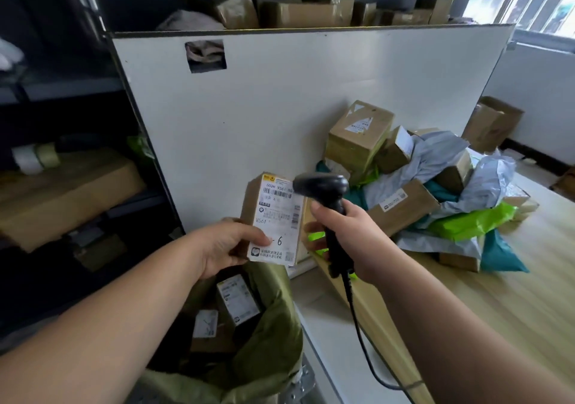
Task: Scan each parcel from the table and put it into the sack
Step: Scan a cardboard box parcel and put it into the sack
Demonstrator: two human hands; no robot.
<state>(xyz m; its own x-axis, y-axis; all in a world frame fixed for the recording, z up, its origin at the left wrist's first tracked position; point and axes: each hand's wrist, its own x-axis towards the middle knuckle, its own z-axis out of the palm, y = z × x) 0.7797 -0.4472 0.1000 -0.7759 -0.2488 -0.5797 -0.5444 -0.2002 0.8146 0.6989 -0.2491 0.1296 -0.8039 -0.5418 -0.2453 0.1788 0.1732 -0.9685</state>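
My left hand (227, 244) holds a small brown cardboard parcel (275, 216) upright by its lower left corner, white shipping label facing me. My right hand (351, 238) grips the handle of a black corded barcode scanner (323, 187), whose head points at the top of that label, almost touching it. Both are held over the open olive-green sack (273, 335) beside the table's left end; a few labelled boxes lie inside the sack. More parcels (404, 173), brown boxes and grey, green and teal mailer bags, are heaped on the wooden table (497, 310).
A white partition board (280, 107) stands behind the table, with boxes stacked beyond its top edge. Dark shelving (62, 185) with cartons and tape rolls fills the left. The scanner's cable (364, 341) hangs over the table's front edge. A carton (491, 123) sits on the floor by the window.
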